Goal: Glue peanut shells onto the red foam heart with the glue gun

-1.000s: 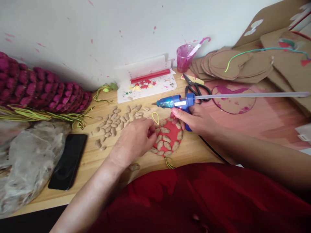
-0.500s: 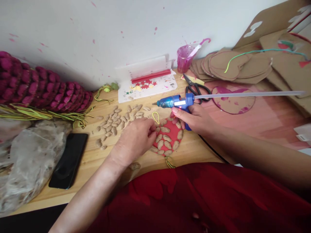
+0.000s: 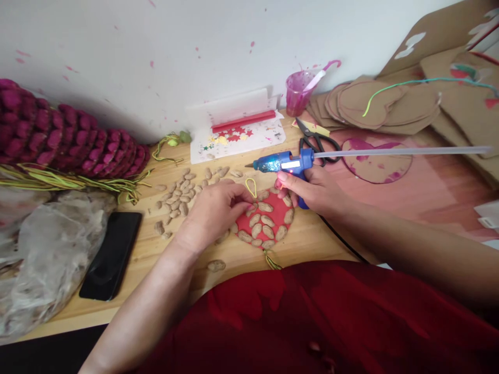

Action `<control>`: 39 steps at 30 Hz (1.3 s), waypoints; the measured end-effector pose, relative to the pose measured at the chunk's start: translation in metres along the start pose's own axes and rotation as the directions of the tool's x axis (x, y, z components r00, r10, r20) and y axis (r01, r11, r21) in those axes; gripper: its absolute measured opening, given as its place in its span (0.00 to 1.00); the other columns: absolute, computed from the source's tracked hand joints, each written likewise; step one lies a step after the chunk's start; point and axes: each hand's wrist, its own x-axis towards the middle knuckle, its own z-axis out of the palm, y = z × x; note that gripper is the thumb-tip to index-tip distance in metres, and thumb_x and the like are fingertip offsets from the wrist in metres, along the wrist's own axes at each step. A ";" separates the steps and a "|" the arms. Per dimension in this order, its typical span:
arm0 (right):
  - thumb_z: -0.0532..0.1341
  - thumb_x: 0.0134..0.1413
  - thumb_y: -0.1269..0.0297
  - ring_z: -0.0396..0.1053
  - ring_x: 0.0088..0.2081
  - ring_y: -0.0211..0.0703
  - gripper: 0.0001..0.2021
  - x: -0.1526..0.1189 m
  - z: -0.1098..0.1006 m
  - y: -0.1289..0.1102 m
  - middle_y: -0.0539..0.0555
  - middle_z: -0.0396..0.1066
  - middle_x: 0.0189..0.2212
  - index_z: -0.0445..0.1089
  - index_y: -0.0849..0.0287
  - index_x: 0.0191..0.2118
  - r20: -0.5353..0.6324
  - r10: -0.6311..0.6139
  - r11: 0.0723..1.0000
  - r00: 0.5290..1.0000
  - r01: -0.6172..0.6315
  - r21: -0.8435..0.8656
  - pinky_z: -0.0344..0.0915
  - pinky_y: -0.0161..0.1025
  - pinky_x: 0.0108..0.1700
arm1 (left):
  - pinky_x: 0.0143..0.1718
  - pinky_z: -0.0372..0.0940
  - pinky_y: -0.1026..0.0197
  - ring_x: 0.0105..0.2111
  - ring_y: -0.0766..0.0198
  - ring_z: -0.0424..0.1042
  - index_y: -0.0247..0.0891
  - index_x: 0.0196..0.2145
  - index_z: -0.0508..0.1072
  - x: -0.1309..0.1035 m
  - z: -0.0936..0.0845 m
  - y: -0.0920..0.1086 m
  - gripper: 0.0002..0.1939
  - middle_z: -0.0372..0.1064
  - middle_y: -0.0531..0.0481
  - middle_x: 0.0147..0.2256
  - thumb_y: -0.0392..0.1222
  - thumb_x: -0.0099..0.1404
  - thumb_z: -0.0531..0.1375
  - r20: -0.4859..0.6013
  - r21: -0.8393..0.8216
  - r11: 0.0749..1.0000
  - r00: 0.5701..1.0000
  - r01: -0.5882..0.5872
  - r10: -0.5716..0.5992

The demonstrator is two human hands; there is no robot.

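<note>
- Red piece (image 3: 278, 210): flat on the tabletop (image 3: 304, 244), in front of the person; peanuts (image 3: 267, 221) round its edge and across the middle, yellow loop (image 3: 255, 188) at far side, tassel (image 3: 272, 261) at near side.
- Left hand (image 3: 214, 205): fingertips at a peanut on the far-left edge; can't tell if pinching or pressing.
- Right hand (image 3: 319, 191): wrapped round glue gun (image 3: 290, 164) handle, nozzle pointing left; pale glue stick (image 3: 390, 151) out the back.
- Loose peanuts (image 3: 183, 209): left of the piece.
- Scissors (image 3: 307, 130): just beyond the gun.
- Phone (image 3: 111, 254): far left.
</note>
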 end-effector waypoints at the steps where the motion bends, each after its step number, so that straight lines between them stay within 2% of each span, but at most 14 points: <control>1: 0.62 0.67 0.58 0.66 0.19 0.31 0.14 0.000 0.000 0.000 0.51 0.74 0.23 0.70 0.60 0.31 0.000 -0.002 1.000 1.000 0.002 -0.001 0.63 0.31 0.22 | 0.38 0.66 0.59 0.34 0.63 0.75 0.42 0.34 0.81 0.001 0.002 -0.001 0.06 0.77 0.54 0.34 0.33 0.63 0.64 0.001 0.000 1.000 1.000 0.003 -0.003; 12: 0.63 0.66 0.54 0.66 0.18 0.32 0.16 0.002 0.000 0.003 0.50 0.73 0.22 0.70 0.59 0.31 -0.002 0.010 1.000 1.000 -0.010 0.013 0.62 0.32 0.21 | 0.37 0.65 0.58 0.34 0.62 0.72 0.39 0.32 0.76 0.001 0.003 0.003 0.06 0.75 0.51 0.35 0.32 0.64 0.60 0.030 0.144 0.989 0.999 -0.035 0.031; 17: 0.64 0.64 0.48 0.68 0.20 0.34 0.19 0.001 0.000 0.004 0.51 0.73 0.23 0.70 0.58 0.31 -0.003 0.009 1.000 1.000 -0.009 0.003 0.63 0.33 0.21 | 0.38 0.66 0.60 0.35 0.64 0.73 0.42 0.37 0.79 0.000 0.004 0.000 0.10 0.77 0.53 0.36 0.31 0.63 0.59 0.030 0.042 0.996 0.997 -0.075 0.073; 21: 0.64 0.63 0.46 0.67 0.19 0.34 0.20 0.001 0.000 0.005 0.51 0.73 0.22 0.70 0.58 0.31 -0.002 0.005 1.000 1.000 -0.005 0.006 0.63 0.33 0.21 | 0.38 0.68 0.61 0.35 0.64 0.74 0.42 0.35 0.79 0.000 0.004 -0.004 0.09 0.78 0.53 0.35 0.32 0.62 0.59 0.024 -0.005 0.995 0.995 -0.096 0.096; 33: 0.63 0.65 0.49 0.67 0.19 0.34 0.18 0.002 -0.001 0.006 0.52 0.74 0.23 0.71 0.59 0.31 0.001 0.010 0.999 1.000 -0.009 -0.032 0.63 0.33 0.21 | 0.34 0.66 0.63 0.34 0.64 0.75 0.42 0.32 0.79 -0.002 0.002 -0.002 0.09 0.78 0.55 0.34 0.33 0.61 0.59 0.043 0.001 0.998 0.998 -0.056 0.056; 39: 0.64 0.65 0.50 0.67 0.17 0.33 0.18 0.002 0.001 0.002 0.50 0.73 0.21 0.69 0.59 0.30 -0.009 0.028 0.999 1.000 -0.028 -0.015 0.63 0.33 0.20 | 0.36 0.66 0.62 0.33 0.65 0.74 0.41 0.32 0.78 -0.002 0.002 0.001 0.11 0.77 0.55 0.33 0.29 0.60 0.57 0.042 0.066 0.994 0.995 -0.088 0.085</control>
